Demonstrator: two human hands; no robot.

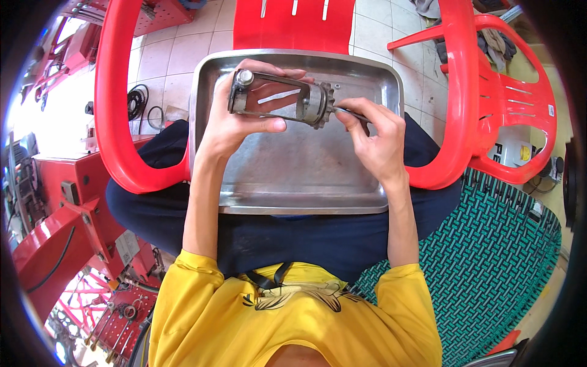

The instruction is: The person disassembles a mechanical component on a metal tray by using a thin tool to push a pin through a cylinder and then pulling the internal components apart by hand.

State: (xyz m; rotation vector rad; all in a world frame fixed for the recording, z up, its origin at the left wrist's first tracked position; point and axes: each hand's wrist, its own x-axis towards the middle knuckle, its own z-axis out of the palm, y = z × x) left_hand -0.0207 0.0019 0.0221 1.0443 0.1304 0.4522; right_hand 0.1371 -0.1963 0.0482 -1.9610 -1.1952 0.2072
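Note:
My left hand (235, 116) is closed round a metal bracket (274, 115), its thumb along the near side and its fingers behind. The bracket is an open rectangular frame with a bolt head (244, 77) at its left end. At its right end sits a toothed sprocket (326, 105), over the metal tray (293, 177). My right hand (376, 131) pinches a thin dark metal piece (343, 111) against the sprocket's outer face; most of it is hidden by the fingers, so I cannot tell its kind.
The tray rests on my lap, propped on a red plastic chair (293, 27). Another red chair (513, 98) stands to the right, beside a green woven seat (471, 263). Red metal machinery (73, 177) stands at left. A black coiled cable (137, 101) lies on the tiled floor.

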